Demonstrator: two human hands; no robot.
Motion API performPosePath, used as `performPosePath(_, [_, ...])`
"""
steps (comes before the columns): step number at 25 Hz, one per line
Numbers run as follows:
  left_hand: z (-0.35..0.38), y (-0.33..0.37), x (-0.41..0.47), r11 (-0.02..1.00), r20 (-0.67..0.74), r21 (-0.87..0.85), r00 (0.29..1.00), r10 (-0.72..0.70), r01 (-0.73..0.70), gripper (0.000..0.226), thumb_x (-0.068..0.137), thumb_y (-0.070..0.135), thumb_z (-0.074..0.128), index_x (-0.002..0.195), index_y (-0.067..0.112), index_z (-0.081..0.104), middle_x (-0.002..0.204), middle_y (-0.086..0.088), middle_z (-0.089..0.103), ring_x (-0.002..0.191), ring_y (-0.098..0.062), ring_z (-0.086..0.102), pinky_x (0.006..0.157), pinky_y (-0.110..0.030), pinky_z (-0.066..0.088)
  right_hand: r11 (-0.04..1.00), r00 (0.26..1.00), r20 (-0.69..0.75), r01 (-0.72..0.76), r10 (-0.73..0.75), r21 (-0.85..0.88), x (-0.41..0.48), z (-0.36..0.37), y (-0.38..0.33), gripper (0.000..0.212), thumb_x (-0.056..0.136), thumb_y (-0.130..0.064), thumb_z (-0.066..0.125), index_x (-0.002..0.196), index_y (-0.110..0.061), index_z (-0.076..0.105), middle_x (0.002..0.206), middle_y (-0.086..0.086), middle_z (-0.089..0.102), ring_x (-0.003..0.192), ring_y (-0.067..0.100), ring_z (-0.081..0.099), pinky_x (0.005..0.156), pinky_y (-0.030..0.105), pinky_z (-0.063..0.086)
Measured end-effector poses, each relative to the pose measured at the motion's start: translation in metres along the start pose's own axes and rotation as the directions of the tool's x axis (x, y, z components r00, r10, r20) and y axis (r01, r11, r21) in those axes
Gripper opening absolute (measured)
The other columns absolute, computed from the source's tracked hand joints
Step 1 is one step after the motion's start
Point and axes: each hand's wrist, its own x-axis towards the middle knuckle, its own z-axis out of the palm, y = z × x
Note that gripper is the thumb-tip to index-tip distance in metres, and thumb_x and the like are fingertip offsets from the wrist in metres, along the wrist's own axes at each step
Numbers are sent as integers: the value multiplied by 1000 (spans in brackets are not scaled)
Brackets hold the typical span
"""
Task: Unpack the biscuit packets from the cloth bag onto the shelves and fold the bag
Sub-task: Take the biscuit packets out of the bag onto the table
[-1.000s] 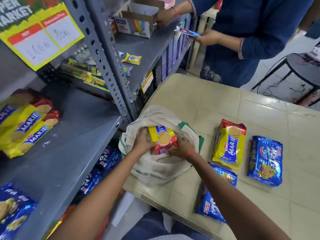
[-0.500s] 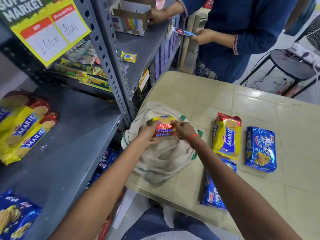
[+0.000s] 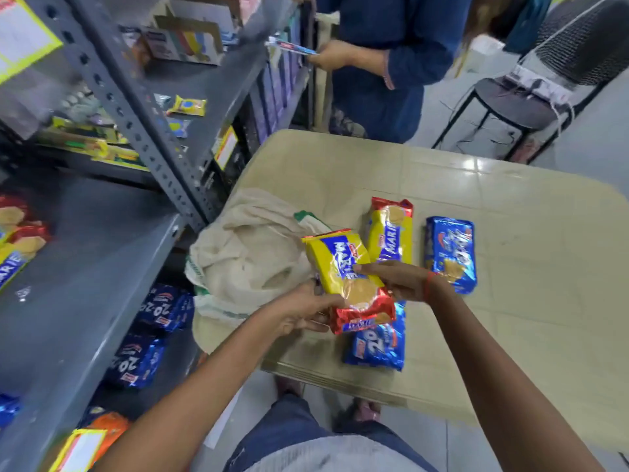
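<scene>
A yellow and red Marie biscuit packet (image 3: 343, 267) is held above the table's near edge, out of the cream cloth bag (image 3: 245, 257). My left hand (image 3: 303, 310) grips its lower left end and my right hand (image 3: 394, 279) pinches its right side. The bag lies crumpled on the table's left corner beside the grey shelf (image 3: 85, 267). On the table lie a second Marie packet (image 3: 391, 229), a blue packet (image 3: 449, 250) and another blue packet (image 3: 377, 345) partly under the held one.
The beige table (image 3: 510, 233) stands to the right of the metal shelving. Marie packets (image 3: 17, 240) lie on the middle shelf, blue packets (image 3: 149, 335) on the shelf below. A person in blue (image 3: 384, 63) stands at the far shelf end; a black stool (image 3: 510, 110) is behind.
The Marie packet has come out of the bag and moved right and towards me, turned lengthwise. Both hands moved with it. The camera view has shifted.
</scene>
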Motion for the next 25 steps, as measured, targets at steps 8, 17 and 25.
performPosePath(8, [162, -10, 62, 991, 101, 116, 993, 59, -71, 60, 86, -9, 54, 139, 10, 35, 135, -18, 55, 118, -31, 57, 98, -42, 49, 984, 965, -257, 85, -43, 155, -59, -89, 150, 28, 85, -26, 69, 111, -21, 61, 107, 3, 68, 80, 14, 67, 59, 28, 56])
performPosePath(17, [222, -29, 82, 985, 135, 170, 991, -26, 3, 47, 88, -9, 47, 129, 15, 46, 116, -6, 63, 89, -12, 59, 66, -19, 50, 993, 872, -476, -110, 111, 30, -60, -99, 186, 38, 89, -15, 63, 122, -1, 52, 113, 15, 55, 99, 30, 57, 77, 45, 52])
performPosePath(25, [149, -39, 84, 785, -522, 604, 813, 258, 139, 75, 90, 20, 57, 150, 6, 15, 158, -13, 21, 144, -30, 23, 117, -37, 22, 872, 769, -488, 180, -414, -456, -35, -7, 132, 46, 89, -23, 62, 127, 0, 52, 125, 22, 57, 114, 33, 56, 98, 39, 45])
